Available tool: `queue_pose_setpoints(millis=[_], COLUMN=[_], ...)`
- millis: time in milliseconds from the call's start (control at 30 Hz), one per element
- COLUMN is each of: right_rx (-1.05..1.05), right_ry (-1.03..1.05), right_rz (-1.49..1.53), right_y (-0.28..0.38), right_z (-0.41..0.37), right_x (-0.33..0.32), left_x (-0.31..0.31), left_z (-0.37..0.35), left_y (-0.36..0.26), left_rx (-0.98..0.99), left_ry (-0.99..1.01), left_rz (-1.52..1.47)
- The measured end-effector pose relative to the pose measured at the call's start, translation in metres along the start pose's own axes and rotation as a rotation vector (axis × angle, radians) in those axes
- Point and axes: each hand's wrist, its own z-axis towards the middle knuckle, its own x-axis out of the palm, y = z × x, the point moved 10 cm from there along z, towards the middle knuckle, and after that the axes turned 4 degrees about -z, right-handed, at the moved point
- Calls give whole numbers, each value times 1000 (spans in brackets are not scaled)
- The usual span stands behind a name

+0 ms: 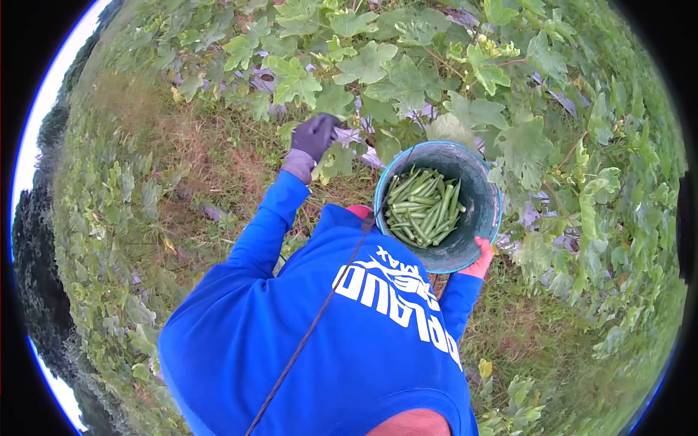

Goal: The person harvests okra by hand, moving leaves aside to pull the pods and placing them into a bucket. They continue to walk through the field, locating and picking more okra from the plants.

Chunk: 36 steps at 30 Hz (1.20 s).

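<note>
My left hand, in a dark glove with a grey cuff, is raised beside the lobed leaves of a green plant. Its fingers look curled in; whether anything is inside them is hidden. My bare right hand grips the lower right rim of a teal bucket. The bucket is tilted so its inside faces me. A pile of green okra pods lies in it, gathered toward the left side. A dark cord runs across my blue shirt up to the bucket's left side.
Leafy plants crowd the front and right, some leaves overhanging the bucket's rim. Purplish-grey ground sheeting shows beneath them. Grass, partly dry, covers the ground to the left. Another leafy row stands at far left, before dark trees.
</note>
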Motion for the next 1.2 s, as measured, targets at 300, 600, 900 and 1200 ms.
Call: queue_pose_setpoints(millis=[300,600,900,1200], right_rx=[-26,-62,-65,-79], right_ry=[-38,-172,-238,-306], right_rz=[-107,-168,-142,-123], right_y=[7,15,11,8], right_z=[9,-1,-12,-12], right_x=[-19,-22,-20,-31], left_x=[-111,-37,-5,-41], left_z=[104,176,273,222], left_y=[58,59,81,175], left_rx=[-258,-282,-101,-189], left_ry=[-382,-5,-74,-325], left_rz=[531,729,571,-1319])
